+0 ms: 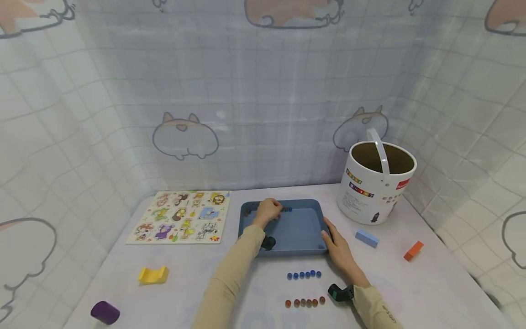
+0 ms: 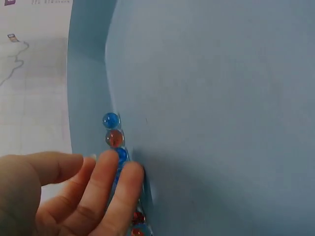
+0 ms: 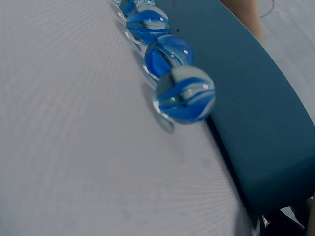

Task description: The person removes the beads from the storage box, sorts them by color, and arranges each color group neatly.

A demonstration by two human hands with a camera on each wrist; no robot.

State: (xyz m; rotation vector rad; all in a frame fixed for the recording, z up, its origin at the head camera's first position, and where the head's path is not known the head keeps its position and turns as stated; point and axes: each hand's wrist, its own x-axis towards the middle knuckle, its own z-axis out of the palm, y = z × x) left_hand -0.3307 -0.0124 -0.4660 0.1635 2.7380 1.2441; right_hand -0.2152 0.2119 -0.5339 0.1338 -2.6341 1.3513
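Note:
A blue tray [image 1: 287,246] lies mid-table. My left hand [image 1: 269,211] reaches into its far left corner. There a line of marbles runs along the tray wall [image 2: 86,88]: a blue marble [image 2: 110,120], a red marble [image 2: 114,138], and more under my fingertips [image 2: 129,173], which touch them with fairly straight fingers while the thumb stays apart. My right hand [image 1: 334,241] rests with straight fingers against the tray's right front corner. On the cloth in front lie a row of blue marbles [image 1: 304,274] [image 3: 184,94] and a row of red marbles [image 1: 305,302].
A white bucket [image 1: 376,183] with a handle stands at the back right. An animal puzzle board [image 1: 181,216] lies at the left. Loose blocks sit around: yellow [image 1: 153,275], purple [image 1: 105,312], light blue [image 1: 366,238], orange [image 1: 412,251]. Curtain walls close in three sides.

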